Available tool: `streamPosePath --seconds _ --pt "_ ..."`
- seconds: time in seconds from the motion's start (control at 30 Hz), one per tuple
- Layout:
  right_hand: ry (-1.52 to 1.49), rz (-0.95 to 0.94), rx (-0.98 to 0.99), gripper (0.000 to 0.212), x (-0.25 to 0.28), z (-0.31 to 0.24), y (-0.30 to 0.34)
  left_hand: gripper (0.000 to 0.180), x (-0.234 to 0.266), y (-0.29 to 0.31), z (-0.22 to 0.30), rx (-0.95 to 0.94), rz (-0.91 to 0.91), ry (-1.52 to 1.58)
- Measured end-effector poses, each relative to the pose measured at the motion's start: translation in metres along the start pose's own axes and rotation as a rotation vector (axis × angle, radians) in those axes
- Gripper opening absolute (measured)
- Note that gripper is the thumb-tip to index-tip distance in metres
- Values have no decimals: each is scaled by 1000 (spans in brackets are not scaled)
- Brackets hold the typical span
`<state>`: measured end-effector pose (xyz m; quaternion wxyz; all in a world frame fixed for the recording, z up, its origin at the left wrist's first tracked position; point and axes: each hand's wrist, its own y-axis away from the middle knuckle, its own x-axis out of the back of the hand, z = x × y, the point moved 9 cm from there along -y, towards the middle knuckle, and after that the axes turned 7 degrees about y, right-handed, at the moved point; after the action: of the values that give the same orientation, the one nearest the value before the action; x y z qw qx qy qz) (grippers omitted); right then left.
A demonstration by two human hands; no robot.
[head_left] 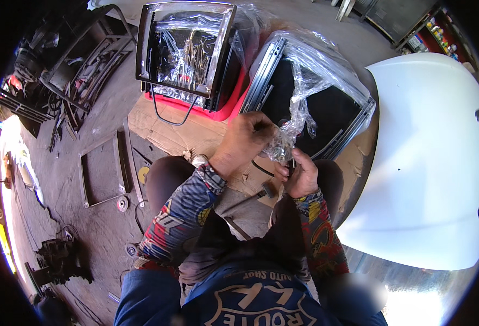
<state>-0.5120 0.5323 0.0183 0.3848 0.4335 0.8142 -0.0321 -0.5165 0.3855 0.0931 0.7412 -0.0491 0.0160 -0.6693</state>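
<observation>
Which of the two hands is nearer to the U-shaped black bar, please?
Left. The left hand, at the clear plastic film, is right of the U-shaped black bar; the right hand is farther right and lower, near the film's bunched end.

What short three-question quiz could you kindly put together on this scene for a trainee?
1. Multiple choice: what is the left hand touching?
A) the clear plastic
B) the cardboard
C) the open metal frame

2. True or false: a large white panel is to the right of the right hand.

3. Short answer: which tool shows between the person's two knees?

Key:
1. A
2. True
3. A hammer
</observation>
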Motion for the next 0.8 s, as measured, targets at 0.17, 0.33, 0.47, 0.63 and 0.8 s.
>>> streamPosePath --seconds 0.17,0.33,0.47,0.63,0.8 --pt "50 -3 10 20 2 -3 0 18 -4 8 -13 246 -38 274" --pt "57 19 27 20 3 -2 0 20 4 15 -8 188 45 394" --pt "60 26 12 24 2 2 0 23 -4 18 -8 249 -83 297" --pt "89 43 11 26 1 4 1 27 -6 23 -14 413 -84 168" --pt "32 61 -11 27 2 7 -1 28 -14 26 -16 450 -179 156"
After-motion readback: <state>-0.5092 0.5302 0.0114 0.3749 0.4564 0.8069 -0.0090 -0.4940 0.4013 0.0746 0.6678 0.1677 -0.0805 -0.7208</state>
